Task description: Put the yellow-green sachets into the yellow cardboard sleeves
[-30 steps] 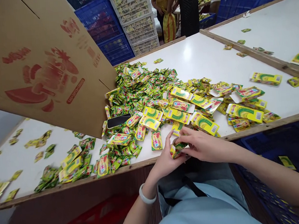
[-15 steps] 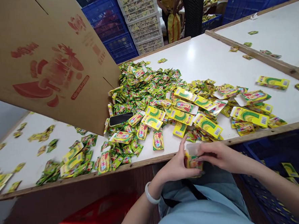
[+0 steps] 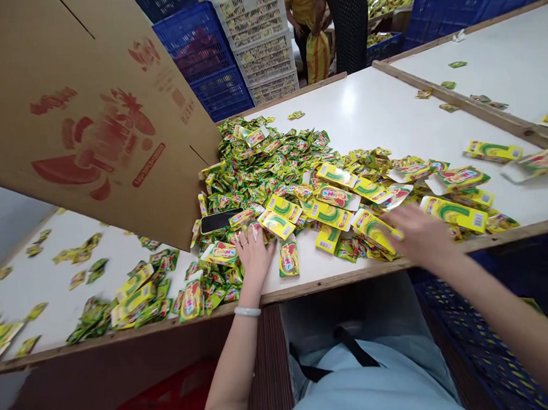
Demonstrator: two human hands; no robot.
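Observation:
My left hand [image 3: 253, 256], with a pale bangle at its wrist, reaches onto the near edge of the candy pile. Its fingers are stretched out and apart, covering part of a small box there. Beside it stands a small red-and-yellow box [image 3: 288, 257], and a black phone [image 3: 220, 220] rests on the sachets. My right hand [image 3: 422, 236] is blurred over the table edge, close to a yellow banana-print box [image 3: 373, 230]; its fingers are smeared by motion. Green sachets [image 3: 271, 162] heap up behind both hands. At the far right a blurred open-ended box [image 3: 538, 163] appears.
A large brown carton [image 3: 97, 129] leans at the left of the white table [image 3: 333, 115]. A wooden strip [image 3: 463, 104] divides the tabletop. Blue crates [image 3: 199, 49] and white crates [image 3: 259, 45] stack behind. A red stool [image 3: 160, 404] and a blue crate [image 3: 477, 335] stand below. Two people [image 3: 344, 21] stand beyond.
The small box that both hands held at the table edge has left them. My left hand moved forward-left onto the pile, my right hand forward-right. A blurred box now shows at the far right.

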